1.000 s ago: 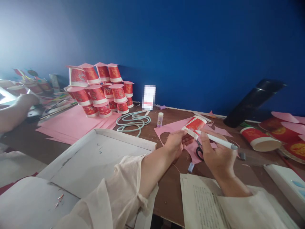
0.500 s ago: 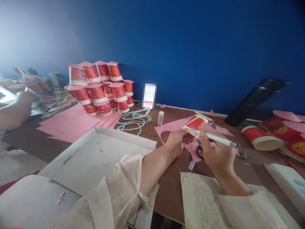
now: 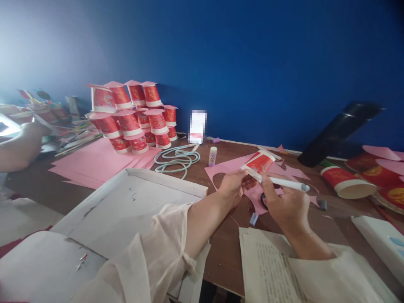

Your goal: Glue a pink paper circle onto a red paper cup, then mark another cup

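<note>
My left hand (image 3: 236, 185) holds a red and white paper cup (image 3: 259, 163) by its white rim, the cup lying tilted on its side. In my right hand (image 3: 285, 204) is a thick white pen (image 3: 289, 184), its front end close to the cup's rim and hidden by my fingers. Under the hands lies cut pink paper (image 3: 227, 166). A black scissors handle (image 3: 264, 201) shows between the hands. A small light-blue cap (image 3: 253, 219) rests on the table in front of them.
Red cups (image 3: 128, 122) stand stacked with pink sheets at the left, by a coiled cable (image 3: 178, 160) and a glue stick (image 3: 212, 156). A black bottle (image 3: 341, 132) leans on the wall. Another person's arm (image 3: 23, 145) is at far left.
My right hand and the pen have shifted slightly left, and the pen's rear end is a little higher. The cup has barely moved in my left hand.
</note>
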Tool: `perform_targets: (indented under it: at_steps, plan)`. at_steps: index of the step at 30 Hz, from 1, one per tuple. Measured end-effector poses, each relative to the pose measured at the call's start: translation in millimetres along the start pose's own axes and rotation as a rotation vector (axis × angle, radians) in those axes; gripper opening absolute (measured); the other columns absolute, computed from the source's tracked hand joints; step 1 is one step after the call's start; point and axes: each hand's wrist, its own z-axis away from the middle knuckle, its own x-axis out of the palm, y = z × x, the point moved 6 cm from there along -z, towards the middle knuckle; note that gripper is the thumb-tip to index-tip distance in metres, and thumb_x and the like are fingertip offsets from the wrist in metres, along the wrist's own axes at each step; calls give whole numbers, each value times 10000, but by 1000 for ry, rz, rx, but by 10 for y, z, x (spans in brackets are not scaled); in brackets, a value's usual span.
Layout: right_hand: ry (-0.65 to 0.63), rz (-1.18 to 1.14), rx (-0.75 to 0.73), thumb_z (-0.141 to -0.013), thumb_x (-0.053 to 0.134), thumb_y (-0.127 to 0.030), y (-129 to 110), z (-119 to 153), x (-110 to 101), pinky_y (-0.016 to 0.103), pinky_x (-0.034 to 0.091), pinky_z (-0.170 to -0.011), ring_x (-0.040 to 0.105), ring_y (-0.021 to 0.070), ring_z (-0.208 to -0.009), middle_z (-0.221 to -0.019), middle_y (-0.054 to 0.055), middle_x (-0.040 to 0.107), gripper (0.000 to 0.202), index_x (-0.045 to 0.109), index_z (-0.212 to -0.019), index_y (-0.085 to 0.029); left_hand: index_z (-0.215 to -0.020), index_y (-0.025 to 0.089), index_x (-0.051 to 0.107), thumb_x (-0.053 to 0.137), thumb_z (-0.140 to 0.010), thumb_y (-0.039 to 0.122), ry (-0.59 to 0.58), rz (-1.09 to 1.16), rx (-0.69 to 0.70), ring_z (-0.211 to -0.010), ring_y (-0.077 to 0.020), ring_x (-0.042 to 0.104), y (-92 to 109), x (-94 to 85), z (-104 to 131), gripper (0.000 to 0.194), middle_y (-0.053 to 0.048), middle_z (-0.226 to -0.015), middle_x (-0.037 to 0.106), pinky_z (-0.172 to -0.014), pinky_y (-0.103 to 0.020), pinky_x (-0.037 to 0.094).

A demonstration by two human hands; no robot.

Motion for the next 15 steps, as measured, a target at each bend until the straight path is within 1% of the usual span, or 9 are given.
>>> perform_targets:
  at_steps: [5,10,15]
  plan:
    - [75,-11,-61,-905,567,-335,-40,-31,-44,305,531,-708,720,220,-816,-883,85,763,238,743,-902,-176,-806,103,700,540,-862,115,-43,-26,11,-699,-163,665,-1,22,24,169,-112,-784,723,-848,-351,534]
    - [82,13,-57,-920,547,-335,-49,-48,-56,332,547,-732,726,234,-841,-905,93,765,251,742,-921,-177,-821,102,703,554,-852,119,-38,-28,9,-746,-178,681,-2,22,40,152,-118,-798,723,-861,-354,530]
    - [100,12,-74,-917,553,-319,-63,-55,-73,327,544,-730,727,232,-842,-916,96,766,243,740,-922,-163,-834,94,700,521,-871,112,-48,-23,4,-755,-175,683,-2,37,44,183,-122,-803,723,-872,-354,527]
